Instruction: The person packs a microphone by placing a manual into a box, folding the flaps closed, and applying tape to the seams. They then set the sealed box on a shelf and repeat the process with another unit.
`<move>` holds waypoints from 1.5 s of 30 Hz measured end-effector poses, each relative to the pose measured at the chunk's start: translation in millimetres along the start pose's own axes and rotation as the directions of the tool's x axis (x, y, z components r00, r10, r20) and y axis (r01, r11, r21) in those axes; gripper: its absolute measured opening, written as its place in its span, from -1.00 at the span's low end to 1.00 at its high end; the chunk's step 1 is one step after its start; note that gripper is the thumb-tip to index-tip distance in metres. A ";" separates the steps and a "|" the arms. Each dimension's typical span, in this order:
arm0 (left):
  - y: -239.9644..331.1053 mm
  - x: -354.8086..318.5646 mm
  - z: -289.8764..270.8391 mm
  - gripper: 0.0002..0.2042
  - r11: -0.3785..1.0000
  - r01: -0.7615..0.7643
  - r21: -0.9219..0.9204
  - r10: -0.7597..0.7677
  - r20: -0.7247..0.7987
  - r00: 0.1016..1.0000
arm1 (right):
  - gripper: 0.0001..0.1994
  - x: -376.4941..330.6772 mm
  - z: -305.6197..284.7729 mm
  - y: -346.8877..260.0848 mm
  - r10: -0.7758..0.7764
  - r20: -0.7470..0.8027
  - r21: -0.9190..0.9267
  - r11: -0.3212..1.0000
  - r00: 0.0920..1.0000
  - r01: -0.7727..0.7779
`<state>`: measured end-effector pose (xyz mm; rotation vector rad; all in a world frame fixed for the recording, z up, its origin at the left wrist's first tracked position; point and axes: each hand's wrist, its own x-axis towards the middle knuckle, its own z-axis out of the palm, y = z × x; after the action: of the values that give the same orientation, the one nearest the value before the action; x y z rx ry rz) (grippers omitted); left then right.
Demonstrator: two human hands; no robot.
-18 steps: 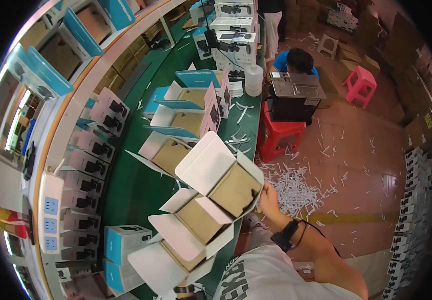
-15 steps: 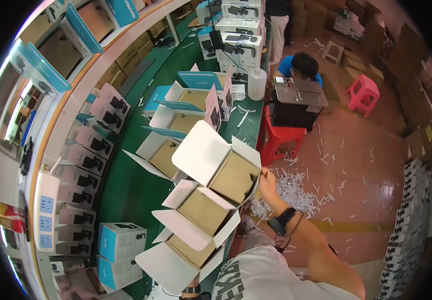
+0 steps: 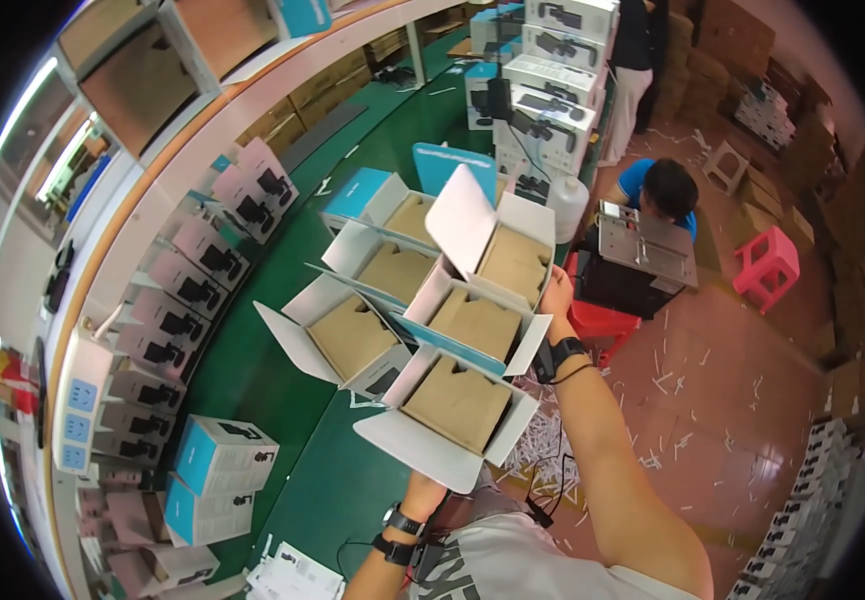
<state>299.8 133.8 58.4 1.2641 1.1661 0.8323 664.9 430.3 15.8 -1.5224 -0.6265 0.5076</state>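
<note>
Green bench (image 3: 283,500) curving through a packing room, red floor (image 3: 743,400) littered with paper strips.
Stack of open boxes (image 3: 458,330) raised over the bench edge; right hand (image 3: 556,295) clamped on the top box, left hand (image 3: 423,492) hidden beneath, grip unclear. Closed blue-and-white boxes (image 3: 218,470) left; seated person (image 3: 665,190) beyond.

Open white-flapped boxes (image 3: 458,400) on green table (image 3: 253,370)

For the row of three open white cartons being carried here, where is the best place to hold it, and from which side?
At its two ends, one hand each. The row of open cartons runs away from the person, flaps spread sideways, so the long sides offer only loose flaps. The left hand takes the near carton's end wall from below; the right hand presses the far carton's right wall.
</note>
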 end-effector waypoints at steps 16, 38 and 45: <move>18.1 -26.9 -37.3 -0.36 0.961 0.089 -0.263 -0.139 -0.180 0.974 | -0.85 -177.1 -91.2 19.9 -0.017 0.467 -0.240 0.960 0.884 0.145; -13.6 -343.6 -452.5 -0.38 0.928 0.105 0.356 0.372 -0.889 -0.269 | -0.87 -580.6 -138.9 -60.2 0.160 0.925 -0.261 0.927 0.345 0.270; -46.8 -363.7 -579.3 -0.38 0.888 -0.251 -0.385 -0.219 -0.835 0.505 | -0.81 -628.3 -98.7 -52.5 0.245 0.965 -0.263 0.869 0.099 0.418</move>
<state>-353.2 -63.0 128.6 0.3676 1.5838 1.7772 256.0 -59.2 35.7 -1.3550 -2.1214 1.4494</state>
